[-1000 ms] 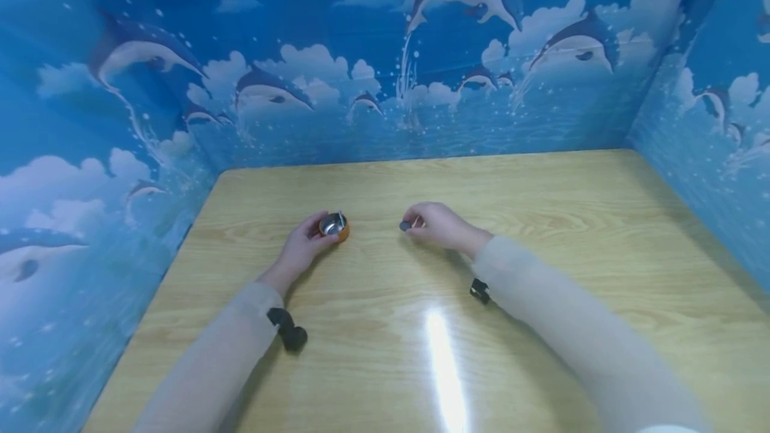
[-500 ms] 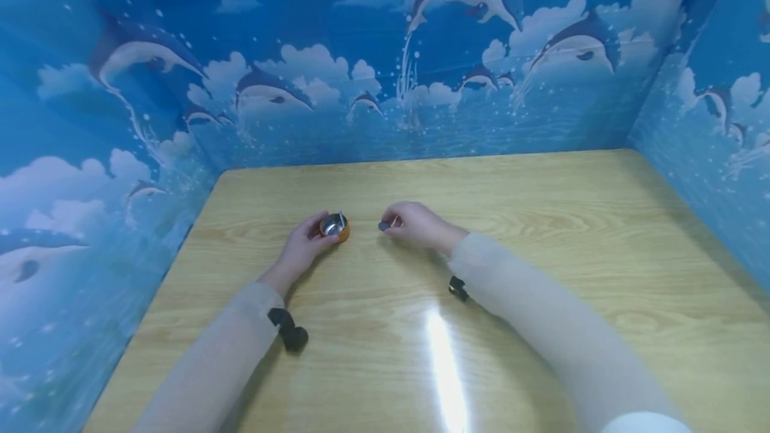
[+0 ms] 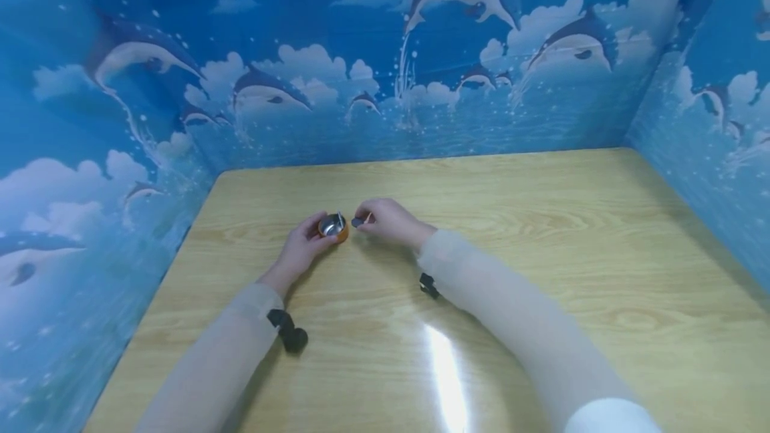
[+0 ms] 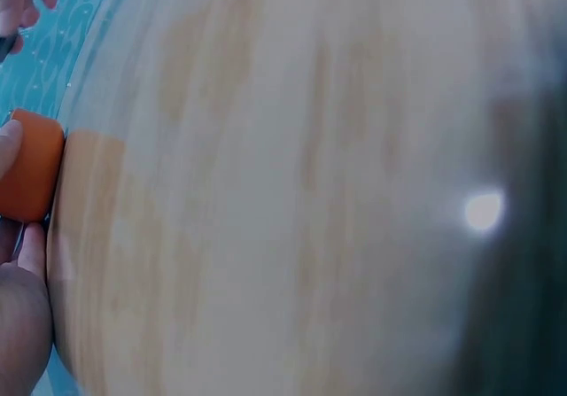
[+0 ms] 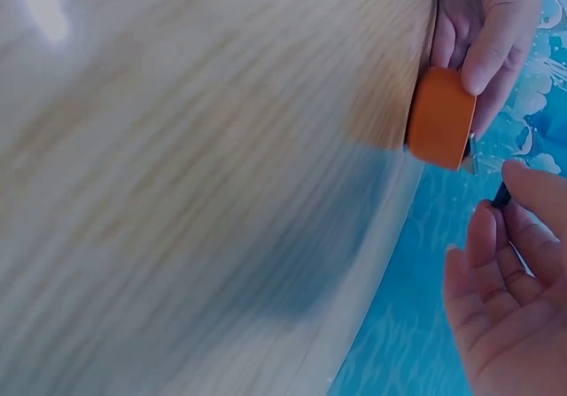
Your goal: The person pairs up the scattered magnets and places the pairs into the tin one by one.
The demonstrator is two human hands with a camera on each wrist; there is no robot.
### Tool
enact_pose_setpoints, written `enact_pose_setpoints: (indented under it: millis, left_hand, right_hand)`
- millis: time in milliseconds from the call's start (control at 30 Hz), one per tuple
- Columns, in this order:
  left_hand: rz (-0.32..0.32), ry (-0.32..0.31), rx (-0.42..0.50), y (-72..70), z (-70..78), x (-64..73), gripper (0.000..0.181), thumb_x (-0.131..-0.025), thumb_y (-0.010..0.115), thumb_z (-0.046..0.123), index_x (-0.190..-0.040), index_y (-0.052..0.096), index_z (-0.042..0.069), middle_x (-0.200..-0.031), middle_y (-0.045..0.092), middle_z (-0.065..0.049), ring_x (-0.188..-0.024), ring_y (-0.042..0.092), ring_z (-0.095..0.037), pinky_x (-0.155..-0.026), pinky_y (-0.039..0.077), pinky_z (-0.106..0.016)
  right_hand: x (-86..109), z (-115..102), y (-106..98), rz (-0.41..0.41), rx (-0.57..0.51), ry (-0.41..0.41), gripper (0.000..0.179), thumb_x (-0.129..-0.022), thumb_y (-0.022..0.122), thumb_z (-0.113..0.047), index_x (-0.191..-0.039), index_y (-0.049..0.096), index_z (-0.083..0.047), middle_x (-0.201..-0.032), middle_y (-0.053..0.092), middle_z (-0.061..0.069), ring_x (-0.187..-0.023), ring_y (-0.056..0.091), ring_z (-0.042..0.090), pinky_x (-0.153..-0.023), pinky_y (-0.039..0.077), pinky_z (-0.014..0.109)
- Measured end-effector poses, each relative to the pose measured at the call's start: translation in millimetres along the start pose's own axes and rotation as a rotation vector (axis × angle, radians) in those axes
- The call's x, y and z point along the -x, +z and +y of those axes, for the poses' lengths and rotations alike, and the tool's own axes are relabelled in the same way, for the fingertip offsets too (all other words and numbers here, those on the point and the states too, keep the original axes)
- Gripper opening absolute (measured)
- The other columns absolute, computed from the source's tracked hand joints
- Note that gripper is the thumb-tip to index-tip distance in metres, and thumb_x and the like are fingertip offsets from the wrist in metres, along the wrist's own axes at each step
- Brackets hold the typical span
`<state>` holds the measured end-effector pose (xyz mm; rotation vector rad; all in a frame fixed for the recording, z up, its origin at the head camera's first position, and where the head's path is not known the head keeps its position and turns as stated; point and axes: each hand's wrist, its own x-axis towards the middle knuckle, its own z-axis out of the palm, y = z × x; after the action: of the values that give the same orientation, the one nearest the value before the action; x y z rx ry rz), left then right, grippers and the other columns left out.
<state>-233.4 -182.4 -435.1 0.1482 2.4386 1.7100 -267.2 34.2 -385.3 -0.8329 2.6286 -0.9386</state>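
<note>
A small orange bowl [image 3: 342, 236] with a shiny metal lining stands on the wooden table [image 3: 529, 232]. A thin metal piece [image 3: 339, 219] sticks up at its inner right side. My left hand [image 3: 301, 249] holds the bowl from the left, thumb on the near side and fingers on the far side. Just right of the rim, my right hand [image 3: 390, 220] pinches a small dark disc [image 3: 357, 222] between thumb and fingertips, apart from the bowl. In the right wrist view, only the edge of this dark disc [image 5: 502, 194] shows; its exact kind is unclear.
Blue curtains [image 3: 385, 119] printed with dolphins and clouds border the table at the back and sides. A bright light reflection [image 3: 445, 379] lies on the near tabletop. Black wrist-worn devices [image 3: 289, 331] sit on both sleeves.
My right hand has moved left with the dark disc, from well right of the bowl to close beside its rim. The left hand and the bowl have stayed in place.
</note>
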Motion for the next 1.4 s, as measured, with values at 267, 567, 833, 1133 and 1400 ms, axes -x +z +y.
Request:
enact_pose_setpoints:
  millis: [267, 567, 833, 1133, 1400]
  left_hand:
    - [0.011, -0.013, -0.021, -1.0, -4.4, -1.1, 0.072, -0.086, 0.068, 0.023, -0.144, 0.030, 0.004, -0.145, 0.032, -0.020, -0.130, 0.036, -0.031, -0.104, 0.035, -0.037]
    - [0.009, -0.001, -0.001, -1.0, -1.4, -0.9, 0.069, -0.088, 0.066, 0.019, -0.145, 0.029, 0.004, -0.146, 0.032, -0.019, -0.133, 0.033, -0.028, -0.106, 0.032, -0.036]
    - [0.011, 0.017, 0.011, 1.4, 0.3, -1.0, 0.065, -0.088, 0.064, 0.012, -0.144, 0.031, 0.002, -0.145, 0.033, -0.021, -0.132, 0.034, -0.029, -0.106, 0.032, -0.035]
    - [0.021, 0.001, 0.025, 1.9, 1.1, -2.8, 0.065, -0.088, 0.064, 0.008, -0.143, 0.032, 0.001, -0.144, 0.034, -0.021, -0.130, 0.036, -0.029, -0.104, 0.035, -0.036]
    - [0.022, -0.023, 0.016, 1.9, 2.7, -2.0, 0.067, -0.086, 0.067, 0.014, -0.143, 0.034, 0.005, -0.145, 0.034, -0.017, -0.131, 0.036, -0.027, -0.105, 0.034, -0.034]
  right_hand:
    - [-11.6, -14.0, 9.7, 0.018, 0.000, -0.004, 0.024, -0.088, 0.065, -0.014, -0.110, 0.064, -0.005, -0.101, 0.064, 0.004, -0.087, 0.058, 0.013, -0.077, 0.048, 0.022]
    - [-20.1, -27.1, 21.2, 0.011, 0.116, -0.001, 0.026, -0.092, 0.061, -0.017, -0.115, 0.061, -0.004, -0.109, 0.062, 0.006, -0.098, 0.057, 0.016, -0.086, 0.047, 0.026]
    - [-24.4, -34.5, 31.5, 0.035, 0.363, -0.050, 0.026, -0.094, 0.057, -0.018, -0.116, 0.060, -0.006, -0.108, 0.058, 0.005, -0.098, 0.056, 0.015, -0.085, 0.048, 0.025]
    - [-22.9, -43.3, 31.1, 0.032, 0.565, -0.035, 0.025, -0.092, 0.057, -0.012, -0.116, 0.060, -0.006, -0.107, 0.056, 0.006, -0.092, 0.058, 0.015, -0.076, 0.052, 0.025]
    - [-23.5, -51.1, 29.8, 0.004, 0.600, 0.030, 0.028, -0.088, 0.063, -0.010, -0.115, 0.062, -0.006, -0.104, 0.057, 0.007, -0.087, 0.059, 0.018, -0.069, 0.054, 0.028]
